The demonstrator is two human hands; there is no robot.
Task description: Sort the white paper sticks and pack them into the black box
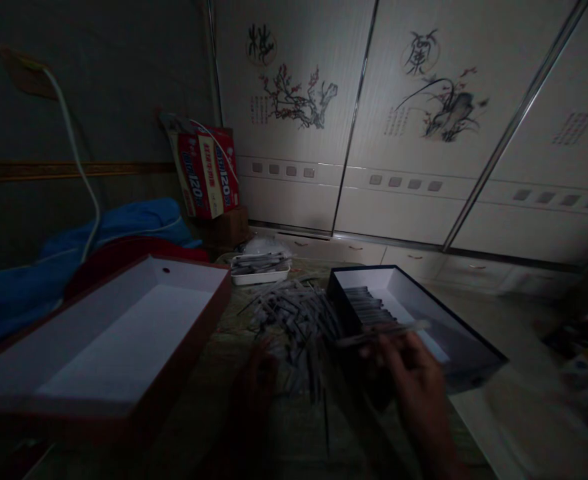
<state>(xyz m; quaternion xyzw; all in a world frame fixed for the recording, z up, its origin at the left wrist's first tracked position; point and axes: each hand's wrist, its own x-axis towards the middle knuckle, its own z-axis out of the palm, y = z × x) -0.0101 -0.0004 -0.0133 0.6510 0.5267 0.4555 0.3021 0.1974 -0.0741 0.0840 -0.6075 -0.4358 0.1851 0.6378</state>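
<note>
Strip (384,331) — thin, pale, blurred — pinched by right hand (414,377); left hand (257,377) too dark to tell.

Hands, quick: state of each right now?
Left hand: at the stick pile, too dark to tell.
Right hand: closed on one thin stick.

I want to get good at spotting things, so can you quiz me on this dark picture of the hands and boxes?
1. What is in the heap just beyond the left hand?
2. True or false: the red box is full of sticks.
3. Which hand holds a stick over the dark box? A) left B) right C) neither

Key
1. Thin sticks.
2. False: only its white inside shows.
3. B: the right hand has it in its fingers.
</note>
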